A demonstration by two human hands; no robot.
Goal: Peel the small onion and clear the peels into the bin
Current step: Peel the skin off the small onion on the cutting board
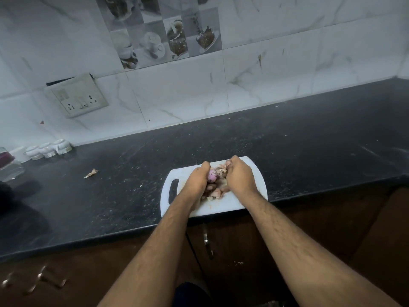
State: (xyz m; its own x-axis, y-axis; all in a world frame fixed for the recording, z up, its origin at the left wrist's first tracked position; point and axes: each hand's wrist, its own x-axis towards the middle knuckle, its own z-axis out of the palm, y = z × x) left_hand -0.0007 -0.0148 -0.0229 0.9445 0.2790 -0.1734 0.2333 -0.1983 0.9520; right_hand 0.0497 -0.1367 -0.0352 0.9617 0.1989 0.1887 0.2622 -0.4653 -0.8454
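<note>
Grip: both hands hold the onion [213, 175] between them, above the board — the left hand [197, 180] has its fingers curled round the near-left side, and the right hand [240, 177] closes in from the right with its fingers bent over the far side, where a bit of loose skin shows at its fingertips.
Onion: small, purple-pink, with dark specks on the bared top; only a part of it shows between the two hands.
Peels: pale pinkish scraps [215, 193] lie on the board just below the hands, some partly hidden by the left wrist.
Board: white plastic board [234, 204] with a slot handle at its left end, set at the front edge of the tabletop, its near edge slightly over the rim.
Tabletop: dark speckled stone tabletop [309, 151], dusted with small pale crumbs; one stray peel [91, 173] lies well to the left of the board.
Far left: a row of small white cups [48, 149] stands by the wall, with a clear jar [10, 162] beside them at the picture's edge — blurred.
Wall: white marbled tiles, a switch plate [77, 95] with sockets, and a band of printed tiles [163, 34] showing cups and desserts.
Below: brown cupboard doors with a metal handle [208, 244] under the board.
</note>
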